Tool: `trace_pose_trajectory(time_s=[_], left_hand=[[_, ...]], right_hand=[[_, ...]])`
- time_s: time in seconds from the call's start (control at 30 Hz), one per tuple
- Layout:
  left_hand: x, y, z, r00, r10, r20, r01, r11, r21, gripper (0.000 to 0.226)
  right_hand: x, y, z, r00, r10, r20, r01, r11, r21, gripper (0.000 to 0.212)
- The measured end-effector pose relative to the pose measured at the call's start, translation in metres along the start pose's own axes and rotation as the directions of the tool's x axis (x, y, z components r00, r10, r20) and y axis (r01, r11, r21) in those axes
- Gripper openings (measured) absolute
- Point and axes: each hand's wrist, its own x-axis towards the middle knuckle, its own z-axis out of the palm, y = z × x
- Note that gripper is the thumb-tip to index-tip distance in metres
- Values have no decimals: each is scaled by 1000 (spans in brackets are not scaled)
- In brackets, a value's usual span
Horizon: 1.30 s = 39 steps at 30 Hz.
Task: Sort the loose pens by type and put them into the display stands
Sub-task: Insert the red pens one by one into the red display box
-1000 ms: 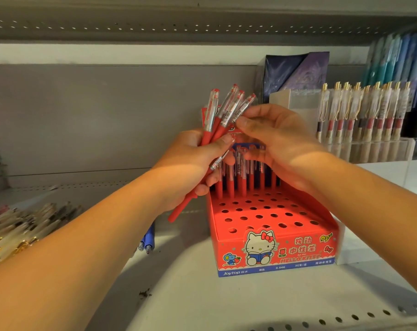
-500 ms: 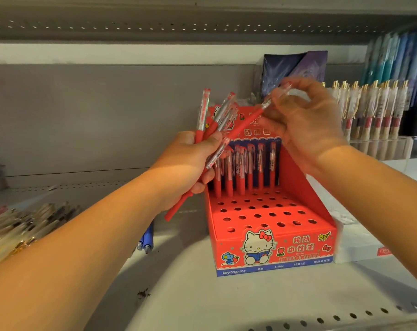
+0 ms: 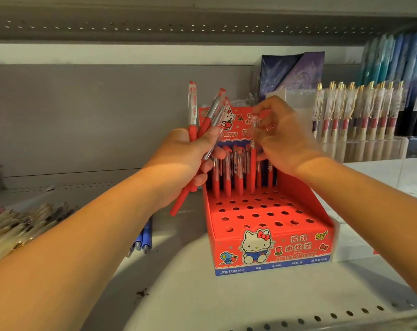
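A red cardboard display stand [image 3: 272, 244] with rows of round holes sits on the shelf; several red pens stand upright in its back row [image 3: 226, 173]. My left hand [image 3: 186, 161] is closed around a bunch of red pens [image 3: 202, 120] just left of the stand. My right hand [image 3: 286, 139] pinches the top of one red pen [image 3: 253, 163], held upright with its tip at a back-row hole.
A heap of loose gold-trimmed pens [image 3: 16, 225] lies at the far left. Two blue pens [image 3: 143, 237] lie under my left forearm. A clear stand of gold-clip pens [image 3: 360, 115] and blue packs [image 3: 393, 56] fill the right. A dark box [image 3: 288, 72] stands behind.
My right hand pulled one red pen out of the bunch, swung it upright and lowered it into the stand's back row. My left hand kept the bunch and barely moved.
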Motion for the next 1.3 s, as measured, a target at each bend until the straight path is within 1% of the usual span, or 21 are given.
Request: trace_pose_trajectory(time_s=[0.07, 0.13, 0.27, 0.37, 0.43, 0.6, 0.7, 0.73, 0.77, 0.8, 0.83, 0.87, 0.9, 0.93, 0.97, 1.03, 1.1, 1.17, 1.23, 1.27, 1.3], left_hand=[[-1, 1, 1, 1000, 9, 22, -9, 1000, -14, 17], [-1, 1, 2, 999, 15, 34, -14, 999, -37, 16], [-2, 2, 3, 999, 29, 39, -26, 997, -72, 18], [-3, 4, 2, 997, 65, 36, -63, 997, -43, 18], [-4, 5, 2, 995, 90, 29, -90, 996, -16, 14], [-5, 6, 2, 994, 109, 10, -109, 994, -1, 11], [-5, 6, 2, 994, 107, -6, -108, 994, -19, 11], [-5, 6, 2, 994, 107, -11, -107, 994, -30, 10], [-5, 6, 2, 994, 107, -13, -107, 993, -40, 10], [-5, 6, 1, 994, 105, -12, -106, 993, -45, 11], [-5, 7, 1, 995, 104, -6, -104, 994, -46, 12], [-5, 7, 1, 995, 102, 2, -102, 994, -44, 13], [-6, 7, 2, 995, 103, 12, -102, 994, -46, 15], [-6, 7, 2, 994, 105, 24, -103, 993, -51, 16], [-6, 7, 3, 994, 107, 34, -105, 993, -57, 17], [-7, 8, 4, 994, 104, 44, -101, 992, -70, 19], [-8, 8, 4, 994, 98, 52, -93, 992, -83, 20], [-8, 9, 4, 994, 87, 63, -81, 993, -89, 18], [-9, 9, 5, 995, 67, 69, -59, 992, -108, 18], [-10, 9, 6, 997, 51, 65, -43, 992, -119, 20], [-9, 9, 6, 998, 37, 52, -30, 992, -123, 21]], right_hand=[[-1, 0, 1, 1000, 12, 8, -12, 1000, -10, 39], [-3, 1, 3, 999, 30, 22, -29, 999, -27, 39], [-5, 1, 4, 995, 90, 37, -88, 994, -67, 31], [-4, -1, 3, 987, 156, 47, -149, 981, -127, 17], [-5, -2, 4, 980, 192, 54, -179, 965, -190, 19], [-6, -6, 3, 979, 196, 61, -174, 951, -256, 24], [-6, -9, 0, 990, 142, 20, -126, 931, -344, 19], [-6, -12, -1, 994, 110, -1, -105, 943, -316, 16], [-5, -16, -2, 997, 76, -17, -78, 967, -244, 15], [-4, -19, -2, 999, 48, -17, -50, 990, -130, 17], [-5, -24, -2, 999, 34, 10, -34, 999, 22, 19], [-8, -28, -1, 997, 22, 67, -34, 983, 182, 20], [-11, -31, 0, 991, -3, 133, -38, 952, 305, 20], [-13, -33, 2, 982, -38, 186, -36, 923, 382, 20], [-16, -33, 4, 974, -69, 218, -33, 903, 429, 20], [-18, -33, 6, 972, -79, 222, -37, 879, 475, 18], [-18, -33, 7, 979, -45, 201, -63, 863, 501, 14], [-19, -35, 6, 976, -13, 216, -110, 833, 543, 11], [-19, -36, 5, 975, 7, 222, -144, 781, 608, 16], [-19, -38, 4, 977, 17, 214, -156, 740, 654, 20], [-17, -39, 3, 980, 26, 198, -160, 694, 701, 18]])
